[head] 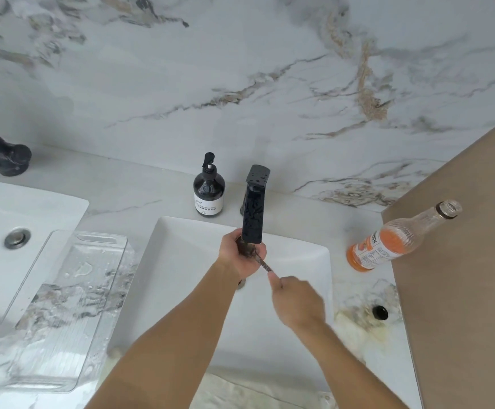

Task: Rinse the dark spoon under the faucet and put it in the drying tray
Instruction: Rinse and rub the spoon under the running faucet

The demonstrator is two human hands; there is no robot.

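**Spoon under the tap**

Both forearms reach over the white sink (181, 261). Right hand (297, 299) pinches the dark spoon (262, 262) by its handle end; left hand (241, 255) cups the bowl, right under the black faucet (253, 211). Clear drying tray (72, 305) sits on the counter (140, 199) at 9 o'clock from the sink.

- faucet (253, 208) behind sink (181, 261), pump bottle (209, 190) just left of it
- drying tray (69, 305) on surface (140, 199), left of sink
- drink bottle (399, 237) right of sink
- second sink (33, 214) far left
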